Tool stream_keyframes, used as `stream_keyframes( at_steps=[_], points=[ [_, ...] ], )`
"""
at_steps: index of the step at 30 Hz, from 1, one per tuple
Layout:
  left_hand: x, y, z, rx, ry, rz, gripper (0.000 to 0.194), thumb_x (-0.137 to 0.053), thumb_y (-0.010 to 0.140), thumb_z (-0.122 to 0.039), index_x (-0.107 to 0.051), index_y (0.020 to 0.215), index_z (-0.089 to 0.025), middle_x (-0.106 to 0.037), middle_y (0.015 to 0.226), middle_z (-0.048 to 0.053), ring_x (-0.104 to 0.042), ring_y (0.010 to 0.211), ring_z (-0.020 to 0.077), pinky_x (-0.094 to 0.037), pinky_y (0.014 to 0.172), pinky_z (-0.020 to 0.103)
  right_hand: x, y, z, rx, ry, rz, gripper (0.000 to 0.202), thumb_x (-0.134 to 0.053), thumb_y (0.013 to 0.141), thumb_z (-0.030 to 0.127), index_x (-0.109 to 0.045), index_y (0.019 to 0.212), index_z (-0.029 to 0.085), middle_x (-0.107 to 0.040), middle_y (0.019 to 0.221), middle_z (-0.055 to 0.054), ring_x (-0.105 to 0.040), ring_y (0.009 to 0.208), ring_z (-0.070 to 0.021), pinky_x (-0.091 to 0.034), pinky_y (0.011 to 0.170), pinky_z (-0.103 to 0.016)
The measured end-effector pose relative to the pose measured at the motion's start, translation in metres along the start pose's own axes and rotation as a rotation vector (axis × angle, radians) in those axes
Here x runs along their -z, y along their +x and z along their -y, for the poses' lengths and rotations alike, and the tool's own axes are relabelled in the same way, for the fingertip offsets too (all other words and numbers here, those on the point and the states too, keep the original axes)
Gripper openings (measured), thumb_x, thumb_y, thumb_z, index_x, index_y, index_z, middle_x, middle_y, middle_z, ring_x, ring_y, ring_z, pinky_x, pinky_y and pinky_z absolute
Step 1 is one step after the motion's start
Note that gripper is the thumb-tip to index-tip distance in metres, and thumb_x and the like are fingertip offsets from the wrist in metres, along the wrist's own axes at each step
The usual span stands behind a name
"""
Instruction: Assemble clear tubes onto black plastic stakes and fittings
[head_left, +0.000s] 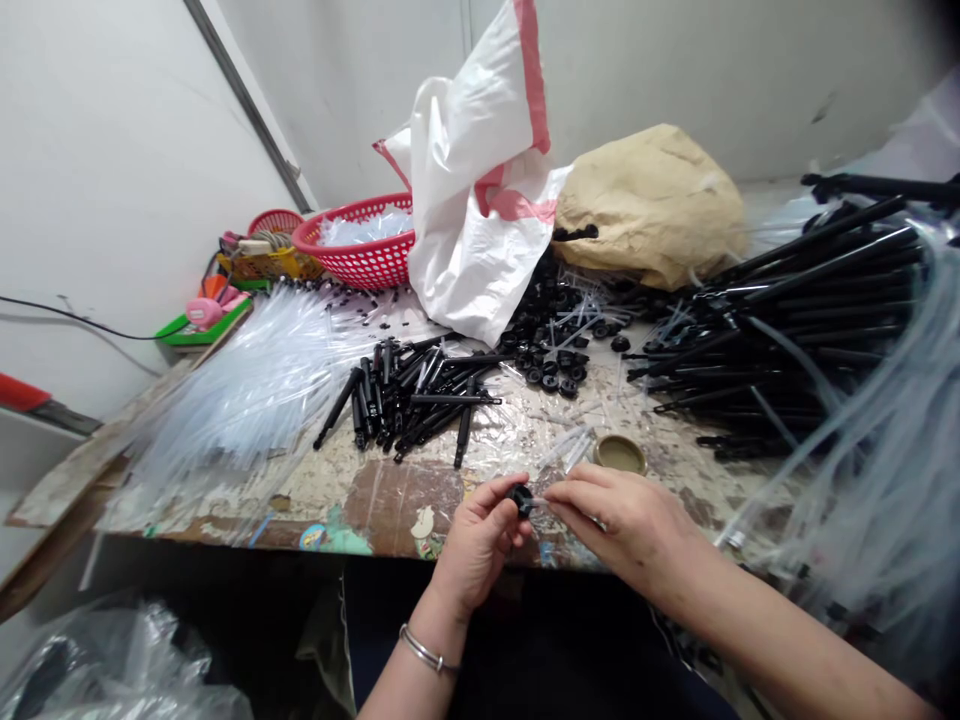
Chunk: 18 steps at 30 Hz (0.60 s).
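Near the table's front edge, my left hand (pixel 487 535) pinches a small round black cap (pixel 519 499) between thumb and fingers. My right hand (pixel 611 510) comes in from the right, its fingertips closed on a thin clear tube (pixel 538 502) whose end meets the cap. Whether the tube sits inside the cap or only touches it, I cannot tell. Just beyond my right hand lie a shallow olive-coloured round lid (pixel 620 454) and some short clear tubes (pixel 570 447). Further back is a heap of short black plastic rods (pixel 427 395), with loose black caps (pixel 551 370) beside it.
Long clear tubes (pixel 247 380) spread across the left; more tubes (pixel 885 480) hang over the right edge. Long black rods (pixel 810 320) are piled at the right. Behind stand a red basket (pixel 360 262), a white sack (pixel 480 220) and a brown paper bag (pixel 652 205).
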<state>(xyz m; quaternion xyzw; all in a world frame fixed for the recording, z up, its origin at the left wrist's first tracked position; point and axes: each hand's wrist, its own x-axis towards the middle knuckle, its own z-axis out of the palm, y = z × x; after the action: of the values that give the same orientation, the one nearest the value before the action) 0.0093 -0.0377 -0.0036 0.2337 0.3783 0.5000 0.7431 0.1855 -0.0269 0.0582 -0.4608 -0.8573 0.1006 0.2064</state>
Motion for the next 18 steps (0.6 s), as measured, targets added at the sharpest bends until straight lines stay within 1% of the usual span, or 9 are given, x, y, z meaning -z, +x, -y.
stream_keyframes(
  at_steps=[4, 8, 13, 15, 18],
  points=[
    [0.000, 0.000, 0.000, 0.005, -0.007, -0.005, 0.036, -0.076, 0.065, -0.027, -0.069, 0.098, -0.016, -0.063, 0.072, 0.002, -0.055, 0.055, 0.0066, -0.039, 0.051, 0.017, -0.002, 0.001, 0.000, 0.059, -0.028, 0.018, 0.019, -0.048, 0.087, 0.025, -0.066, 0.091, 0.024, -0.062, 0.076, -0.001, -0.058, 0.067, -0.0119, -0.038, 0.058, -0.023],
    [0.000, 0.000, -0.001, 0.012, -0.007, -0.007, 0.036, -0.077, 0.063, -0.027, -0.069, 0.096, -0.015, -0.063, 0.070, 0.002, -0.055, 0.053, 0.0065, -0.037, 0.048, 0.016, 0.001, 0.006, 0.003, 0.082, -0.057, 0.043, 0.019, -0.047, 0.086, 0.023, -0.066, 0.084, 0.022, -0.062, 0.075, -0.002, -0.056, 0.066, -0.0125, -0.037, 0.057, -0.023],
    [0.002, 0.001, -0.001, 0.017, 0.009, 0.021, 0.037, -0.078, 0.062, -0.029, -0.070, 0.095, -0.014, -0.065, 0.076, 0.005, -0.054, 0.050, 0.0064, -0.036, 0.043, 0.016, 0.000, 0.016, 0.005, 0.079, 0.063, 0.085, 0.025, -0.043, 0.086, 0.021, -0.066, 0.075, 0.020, -0.060, 0.070, -0.002, -0.055, 0.063, -0.0111, -0.038, 0.056, -0.022],
    [0.003, 0.001, 0.000, 0.010, 0.010, 0.023, 0.037, -0.078, 0.061, -0.029, -0.070, 0.094, -0.014, -0.066, 0.078, 0.006, -0.055, 0.049, 0.0066, -0.036, 0.043, 0.016, -0.003, 0.018, 0.004, 0.087, 0.110, 0.086, 0.025, -0.043, 0.086, 0.021, -0.065, 0.074, 0.019, -0.059, 0.070, -0.002, -0.054, 0.063, -0.0106, -0.039, 0.056, -0.021],
    [0.003, 0.000, 0.001, -0.006, 0.004, 0.018, 0.036, -0.078, 0.061, -0.029, -0.071, 0.092, -0.014, -0.067, 0.077, 0.006, -0.055, 0.048, 0.0061, -0.036, 0.043, 0.016, -0.009, 0.018, 0.003, 0.093, 0.123, 0.088, 0.023, -0.043, 0.086, 0.021, -0.064, 0.075, 0.019, -0.057, 0.070, -0.002, -0.052, 0.061, -0.0103, -0.039, 0.055, -0.021]
  ],
)
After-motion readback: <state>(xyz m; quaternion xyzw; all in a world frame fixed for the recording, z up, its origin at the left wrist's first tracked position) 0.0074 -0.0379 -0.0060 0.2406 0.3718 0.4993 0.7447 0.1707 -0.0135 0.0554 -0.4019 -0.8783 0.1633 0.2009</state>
